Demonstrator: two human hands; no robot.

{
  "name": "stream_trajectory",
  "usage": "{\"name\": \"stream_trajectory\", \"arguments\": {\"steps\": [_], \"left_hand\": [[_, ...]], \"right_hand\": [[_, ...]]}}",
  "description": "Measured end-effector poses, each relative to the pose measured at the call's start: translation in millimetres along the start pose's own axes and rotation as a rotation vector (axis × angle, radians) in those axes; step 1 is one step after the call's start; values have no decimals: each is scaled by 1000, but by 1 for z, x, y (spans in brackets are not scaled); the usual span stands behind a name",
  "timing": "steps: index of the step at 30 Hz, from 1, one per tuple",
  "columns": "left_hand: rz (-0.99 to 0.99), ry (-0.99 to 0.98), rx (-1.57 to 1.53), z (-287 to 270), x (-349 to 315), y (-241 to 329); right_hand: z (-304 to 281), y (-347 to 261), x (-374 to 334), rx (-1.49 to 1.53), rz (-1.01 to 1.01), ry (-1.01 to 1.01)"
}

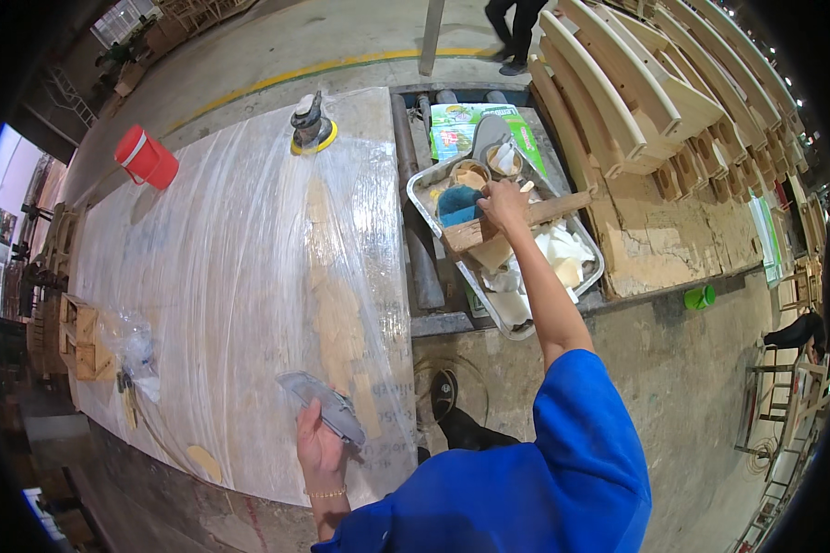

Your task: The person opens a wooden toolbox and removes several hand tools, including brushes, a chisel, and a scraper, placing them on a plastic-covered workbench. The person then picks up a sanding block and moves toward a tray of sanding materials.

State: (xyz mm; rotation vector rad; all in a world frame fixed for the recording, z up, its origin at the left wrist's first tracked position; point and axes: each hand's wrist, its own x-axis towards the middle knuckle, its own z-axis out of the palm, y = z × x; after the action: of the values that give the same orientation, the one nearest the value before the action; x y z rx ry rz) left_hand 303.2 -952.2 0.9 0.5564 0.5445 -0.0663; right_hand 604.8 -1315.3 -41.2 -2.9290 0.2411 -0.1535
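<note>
My left hand [324,443], with a beaded bracelet at the wrist, grips a grey sanding sheet [323,403] over the plastic-wrapped table [212,304]. The sheet is thin and curved. My right arm stretches out to a metal tray [417,191] at the right of the table. Over it my right hand [504,205] has its fingers curled downward beside a teal pad [458,205]; what the fingertips hold, if anything, is hidden. A wooden bar [563,206] lies across the tray under that hand. Round tubs [471,173] and white scraps [563,247] lie in the tray.
A sander [314,124] with a yellow-rimmed base stands on the table's far side, a red bucket [148,158] at its far left. Curved wooden parts [618,92] are stacked at the right. A green cup [699,298] lies near the stack. Someone's legs [516,32] show at the back.
</note>
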Motion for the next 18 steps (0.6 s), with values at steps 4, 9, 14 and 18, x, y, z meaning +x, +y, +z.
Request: {"name": "stream_trajectory", "arguments": {"steps": [4, 9, 14, 18], "left_hand": [[-181, -266, -349, 24, 19, -5], [-161, -158, -231, 72, 46, -26], [-81, -210, 31, 75, 81, -59], [-84, -174, 128, 90, 78, -62]], "right_hand": [[-4, 14, -8, 645, -24, 112], [-37, -44, -105, 1799, 256, -344], [-37, -86, -190, 1883, 395, -984], [-25, -85, -198, 1623, 248, -906]]}}
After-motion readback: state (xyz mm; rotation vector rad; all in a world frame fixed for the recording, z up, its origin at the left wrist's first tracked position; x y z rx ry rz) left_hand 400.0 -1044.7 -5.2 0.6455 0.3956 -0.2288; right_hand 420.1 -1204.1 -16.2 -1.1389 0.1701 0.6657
